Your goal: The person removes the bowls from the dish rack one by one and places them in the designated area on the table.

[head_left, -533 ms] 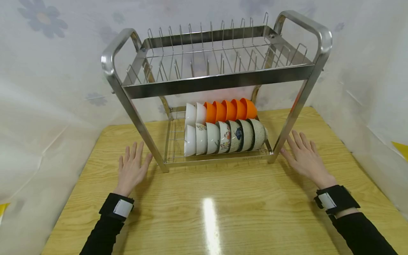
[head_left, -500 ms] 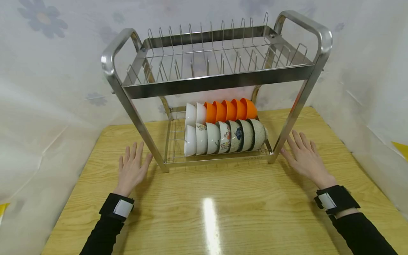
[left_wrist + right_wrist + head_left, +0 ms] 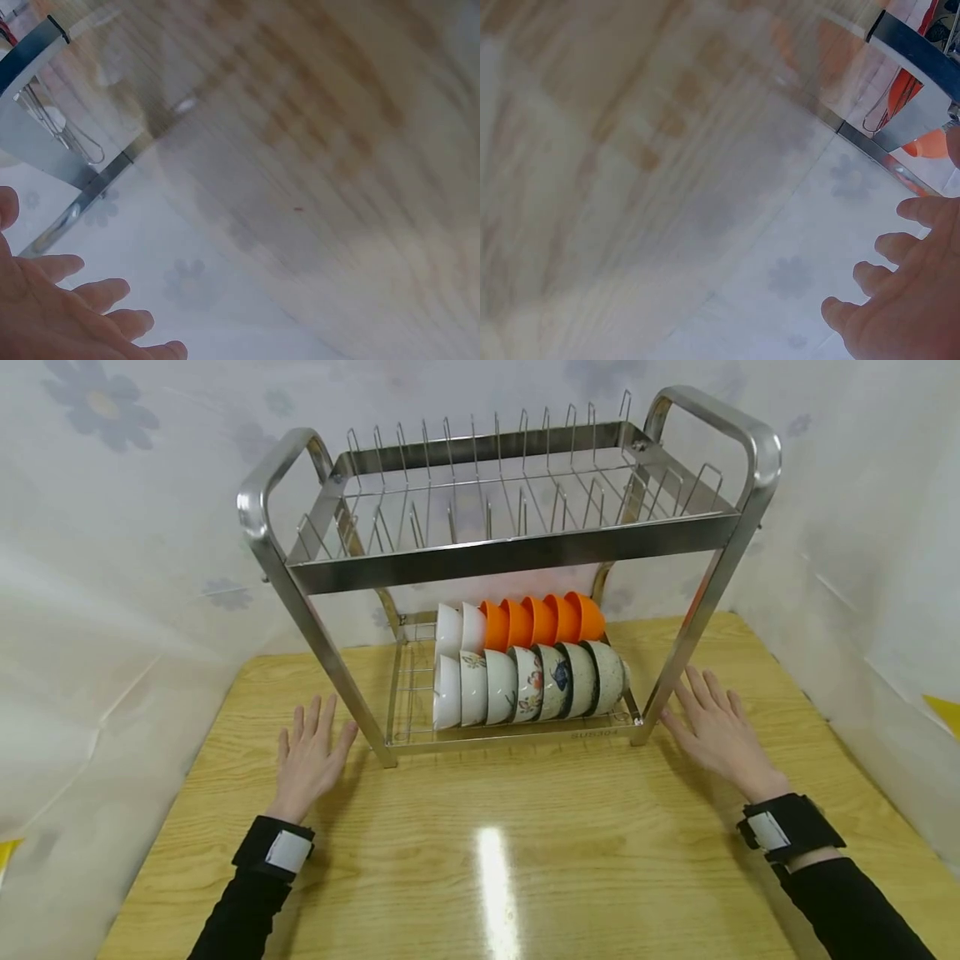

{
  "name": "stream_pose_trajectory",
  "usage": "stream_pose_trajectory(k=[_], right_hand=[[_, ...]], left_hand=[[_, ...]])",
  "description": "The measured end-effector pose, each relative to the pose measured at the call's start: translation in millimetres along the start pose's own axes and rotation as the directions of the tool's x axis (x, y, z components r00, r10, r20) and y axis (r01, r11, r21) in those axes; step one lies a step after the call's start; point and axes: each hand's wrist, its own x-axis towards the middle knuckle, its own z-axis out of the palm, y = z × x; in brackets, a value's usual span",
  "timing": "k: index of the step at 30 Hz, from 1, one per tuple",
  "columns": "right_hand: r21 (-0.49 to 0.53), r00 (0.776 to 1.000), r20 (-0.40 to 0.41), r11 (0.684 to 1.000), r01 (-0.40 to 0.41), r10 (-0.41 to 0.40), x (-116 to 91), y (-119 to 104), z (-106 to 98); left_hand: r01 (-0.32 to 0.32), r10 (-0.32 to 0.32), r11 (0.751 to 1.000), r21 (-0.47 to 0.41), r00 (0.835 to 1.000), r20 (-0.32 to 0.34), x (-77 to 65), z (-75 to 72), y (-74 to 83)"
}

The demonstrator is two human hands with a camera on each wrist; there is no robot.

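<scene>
A two-tier metal dish rack (image 3: 517, 550) stands between the hands. On its lower tier, a front row of bowls on edge runs from a white bowl (image 3: 447, 692) through flower-patterned ones to a speckled bowl (image 3: 609, 678) at the right. Behind them are two white bowls and several orange bowls (image 3: 581, 617). The left hand (image 3: 309, 760) lies with fingers spread beside the rack's front left leg, holding nothing. By the front right leg, the right hand (image 3: 716, 735) lies likewise, its thumb close to the leg; whether they touch I cannot tell.
The rack's upper tier (image 3: 487, 502) has upright wire dividers and a curved handle at each end. Beneath everything is a wood-grain table (image 3: 420, 852). Flower-patterned sheeting (image 3: 150, 527) covers the walls behind and at both sides.
</scene>
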Motion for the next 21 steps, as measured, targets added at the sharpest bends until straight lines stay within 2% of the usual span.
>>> stream_pose_trajectory(k=[21], right_hand=[[0.014,0.999,0.011,0.999,-0.034,0.034,-2.3,2.9,-4.4]], left_hand=[[-0.005,0.005,1.000,-0.002,1.000,0.005,2.7,3.1,0.4]])
